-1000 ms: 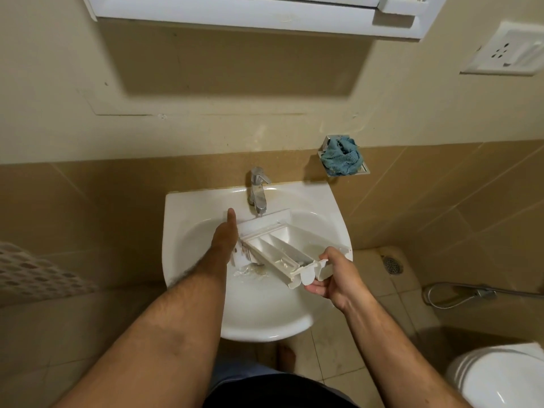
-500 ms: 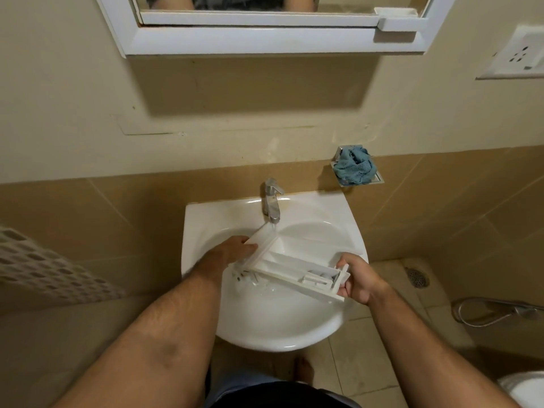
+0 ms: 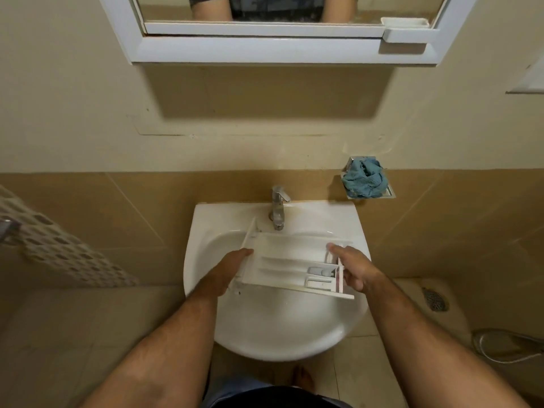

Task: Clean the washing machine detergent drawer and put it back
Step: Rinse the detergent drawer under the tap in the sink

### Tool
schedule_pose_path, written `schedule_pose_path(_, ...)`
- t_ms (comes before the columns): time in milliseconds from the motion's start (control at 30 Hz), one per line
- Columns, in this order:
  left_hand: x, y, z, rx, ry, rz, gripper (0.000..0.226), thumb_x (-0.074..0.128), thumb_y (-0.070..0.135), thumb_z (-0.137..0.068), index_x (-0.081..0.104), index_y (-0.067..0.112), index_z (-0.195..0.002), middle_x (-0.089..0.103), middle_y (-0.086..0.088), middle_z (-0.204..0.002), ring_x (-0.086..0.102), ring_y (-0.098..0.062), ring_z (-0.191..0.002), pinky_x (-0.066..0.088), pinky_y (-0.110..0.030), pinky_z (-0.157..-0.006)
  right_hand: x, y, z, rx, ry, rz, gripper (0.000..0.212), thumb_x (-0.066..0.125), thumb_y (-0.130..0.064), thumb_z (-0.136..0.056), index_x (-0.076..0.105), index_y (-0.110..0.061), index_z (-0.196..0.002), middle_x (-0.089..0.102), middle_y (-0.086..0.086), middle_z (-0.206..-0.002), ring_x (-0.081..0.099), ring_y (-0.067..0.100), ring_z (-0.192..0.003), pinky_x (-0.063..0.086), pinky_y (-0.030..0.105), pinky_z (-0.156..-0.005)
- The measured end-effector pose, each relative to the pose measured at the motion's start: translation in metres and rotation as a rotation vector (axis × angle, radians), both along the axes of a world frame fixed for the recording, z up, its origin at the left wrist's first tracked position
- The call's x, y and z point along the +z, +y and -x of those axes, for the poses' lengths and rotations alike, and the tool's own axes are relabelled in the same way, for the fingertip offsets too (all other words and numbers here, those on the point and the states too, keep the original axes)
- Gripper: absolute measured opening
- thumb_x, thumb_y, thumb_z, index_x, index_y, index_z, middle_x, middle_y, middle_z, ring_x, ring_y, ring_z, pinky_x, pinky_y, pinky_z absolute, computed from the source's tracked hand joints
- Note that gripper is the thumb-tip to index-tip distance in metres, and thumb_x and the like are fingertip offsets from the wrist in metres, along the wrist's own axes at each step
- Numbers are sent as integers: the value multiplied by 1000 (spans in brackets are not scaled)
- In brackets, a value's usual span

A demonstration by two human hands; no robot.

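My left hand grips the drawer's front-panel end, fingers curled under it; my right hand holds the other end, thumb along the top edge — a firm grip on both sides. The detergent drawer is white plastic with long ribbed compartments and small ones near my right hand. It hangs level over the sink basin, just below the tap.

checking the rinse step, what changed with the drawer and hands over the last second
The detergent drawer swung from a diagonal to lying roughly crosswise over the sink, front panel at the left, below the tap. The left hand went from resting open against it to a grip on the panel end; the right hand kept hold of its end. The blue cloth stayed put.
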State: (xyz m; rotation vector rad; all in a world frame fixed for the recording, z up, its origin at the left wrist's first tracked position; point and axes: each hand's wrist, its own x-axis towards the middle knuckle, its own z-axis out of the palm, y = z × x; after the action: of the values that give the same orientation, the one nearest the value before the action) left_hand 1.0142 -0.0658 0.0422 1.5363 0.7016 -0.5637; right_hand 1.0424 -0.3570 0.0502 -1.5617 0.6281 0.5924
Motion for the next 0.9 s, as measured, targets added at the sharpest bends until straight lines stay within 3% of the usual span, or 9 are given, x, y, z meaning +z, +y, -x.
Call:
schedule_pose_path(67, -2, -2, 3, 83, -29, 8, 43, 55, 37, -97, 55, 7, -127, 61, -14, -110, 58, -34, -105, 47, -48, -100, 4, 3, -13, 47, -18, 29, 38, 66, -43, -89, 62, -8, -101, 55, 14, -77, 56, 31, -72, 47, 35, -61)
schedule_pose_path(167, -6, -10, 10, 135, -55, -71, 42, 54, 37, -96, 52, 7, -126, 58, -13, -116, 56, -33, -108, 47, -47, -100, 6, 7, -24, 98, -60, 105, 28, 69, -32, -89, 64, -6, -99, 64, 11, -71, 66, 24, -54, 49, 28, -48)
schedule_pose_path(300, -11, -24, 20, 198, -144, -170, 38, 54, 32, -96, 52, 6, -124, 57, -3, -99, 55, -19, -87, 47, -36, -76, -2, 13, -29, 148, -143, 163, 17, 64, -17, -93, 66, -1, -101, 66, 15, -82, 67, 29, -71, 49, 29, -56)
schedule_pose_path(400, -8, -31, 24, 241, -167, -220, 34, 54, 29, -95, 54, 8, -122, 58, -4, -97, 56, -21, -84, 48, -36, -71, -8, 15, -30, 195, -195, 211, 9, 59, -7, -92, 68, -6, -94, 66, 9, -76, 65, 18, -59, 45, 22, -46)
schedule_pose_path(467, -6, -34, 25, 261, -169, -243, 34, 54, 27, -95, 53, 9, -124, 60, -7, -102, 57, -24, -88, 48, -37, -73, -13, 15, -32, 239, -205, 266, 11, 59, -8, -90, 68, -10, -95, 65, 7, -79, 60, 16, -60, 42, 23, -48)
schedule_pose_path(567, -3, -36, 26, 282, -162, -288, 37, 56, 27, -94, 51, 10, -127, 60, -10, -113, 58, -27, -99, 51, -40, -83, -19, 13, -34, 281, -199, 300, 33, 66, -12, -86, 64, -4, -118, 64, 14, -103, 63, 27, -84, 47, 29, -59)
schedule_pose_path(700, -1, -39, 27, 287, -155, -314, 43, 56, 28, -93, 49, 11, -132, 58, -11, -120, 57, -30, -107, 51, -47, -94, -22, 12, -33, 295, -197, 286, 48, 74, -12, -80, 59, -2, -124, 64, 19, -110, 63, 37, -99, 49, 34, -69)
schedule_pose_path(900, 1, -36, 33, 303, -163, -339, 41, 55, 22, -91, 47, 9, -129, 58, -9, -111, 57, -28, -99, 50, -41, -85, -22, 11, -28, 316, -223, 219, 13, 77, -11, -77, 68, -9, -86, 64, 13, -77, 57, 24, -63, 47, 31, -55)
